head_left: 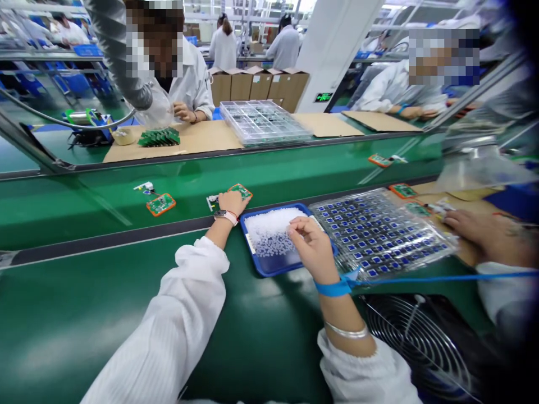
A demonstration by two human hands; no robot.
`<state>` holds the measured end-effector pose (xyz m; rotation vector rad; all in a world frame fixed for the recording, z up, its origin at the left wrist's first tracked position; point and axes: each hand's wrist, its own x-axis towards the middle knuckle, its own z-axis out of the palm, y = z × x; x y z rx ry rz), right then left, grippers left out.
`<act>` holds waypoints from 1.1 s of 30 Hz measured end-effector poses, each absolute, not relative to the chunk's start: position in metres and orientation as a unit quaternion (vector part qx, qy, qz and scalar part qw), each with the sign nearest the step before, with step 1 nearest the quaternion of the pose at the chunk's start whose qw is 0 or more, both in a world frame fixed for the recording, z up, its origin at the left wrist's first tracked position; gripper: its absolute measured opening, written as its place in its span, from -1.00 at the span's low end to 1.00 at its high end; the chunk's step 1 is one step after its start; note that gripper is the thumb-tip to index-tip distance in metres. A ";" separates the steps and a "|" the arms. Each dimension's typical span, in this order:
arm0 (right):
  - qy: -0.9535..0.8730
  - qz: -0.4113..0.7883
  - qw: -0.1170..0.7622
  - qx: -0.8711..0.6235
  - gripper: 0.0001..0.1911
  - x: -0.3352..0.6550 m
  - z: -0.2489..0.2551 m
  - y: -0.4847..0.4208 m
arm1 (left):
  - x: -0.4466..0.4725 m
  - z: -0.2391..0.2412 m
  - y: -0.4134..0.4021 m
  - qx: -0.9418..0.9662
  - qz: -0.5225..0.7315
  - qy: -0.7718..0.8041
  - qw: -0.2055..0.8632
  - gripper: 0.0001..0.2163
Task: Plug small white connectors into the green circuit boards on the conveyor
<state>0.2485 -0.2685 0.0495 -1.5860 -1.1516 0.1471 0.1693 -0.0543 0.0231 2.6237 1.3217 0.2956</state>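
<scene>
My left hand (231, 203) reaches out onto the green conveyor belt (84, 196) and closes on a small green circuit board with an orange rim (242, 191). My right hand (310, 246) hovers over a blue tray (269, 268) full of tiny clear parts (272, 230), fingers pinched together; what they pinch is too small to make out. A blue wrist strap with a cord (334, 288) and a silver bracelet sit on my right wrist. A similar orange-rimmed board (160, 203) lies on the belt to the left.
A clear blister tray of blue parts (379, 233) lies right of the blue tray. A co-worker's hand (484, 230) rests at the right. A fan grille (416, 336) is below. Across the belt, people in white coats sit by cardboard sheets, a clear tray (263, 120) and stacked boards (160, 136).
</scene>
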 end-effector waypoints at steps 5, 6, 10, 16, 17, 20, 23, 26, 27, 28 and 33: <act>-0.500 0.056 0.499 -0.705 -0.85 0.272 0.054 -0.282 | 0.144 0.025 -0.034 0.864 0.098 0.481 0.108 -0.73; -0.504 0.058 0.476 -0.718 -0.85 0.278 0.052 -0.287 | 0.136 0.027 -0.030 0.859 0.111 0.486 0.114 -0.76; -0.532 0.070 0.371 -0.758 -0.86 0.294 0.038 -0.301 | 0.105 0.030 -0.021 0.828 0.222 0.485 0.173 -0.85; -0.568 0.082 0.277 -0.770 -0.87 0.293 0.020 -0.303 | 0.047 0.024 -0.049 0.807 0.322 0.382 0.315 -0.86; -0.571 0.084 0.269 -0.771 -0.87 0.293 0.018 -0.302 | 0.036 0.023 -0.058 0.809 0.320 0.367 0.329 -0.85; -0.574 0.090 0.254 -0.773 -0.86 0.295 0.012 -0.301 | 0.008 0.021 -0.084 0.832 0.294 0.340 0.325 -0.85; -0.567 0.082 0.250 -0.780 -0.85 0.298 0.007 -0.300 | -0.012 0.019 -0.107 0.871 0.246 0.312 0.290 -0.89; -0.561 0.077 0.251 -0.785 -0.85 0.297 0.007 -0.299 | -0.025 0.018 -0.125 0.907 0.194 0.279 0.248 -0.87; -0.561 0.077 0.250 -0.785 -0.85 0.296 0.007 -0.299 | -0.028 0.018 -0.131 0.916 0.180 0.270 0.235 -0.84; -0.563 0.079 0.247 -0.785 -0.84 0.295 0.008 -0.299 | -0.031 0.018 -0.136 0.924 0.168 0.261 0.224 -0.81; -0.575 0.084 0.228 -0.781 -0.83 0.294 0.008 -0.299 | -0.040 0.020 -0.158 0.947 0.126 0.214 0.205 -0.46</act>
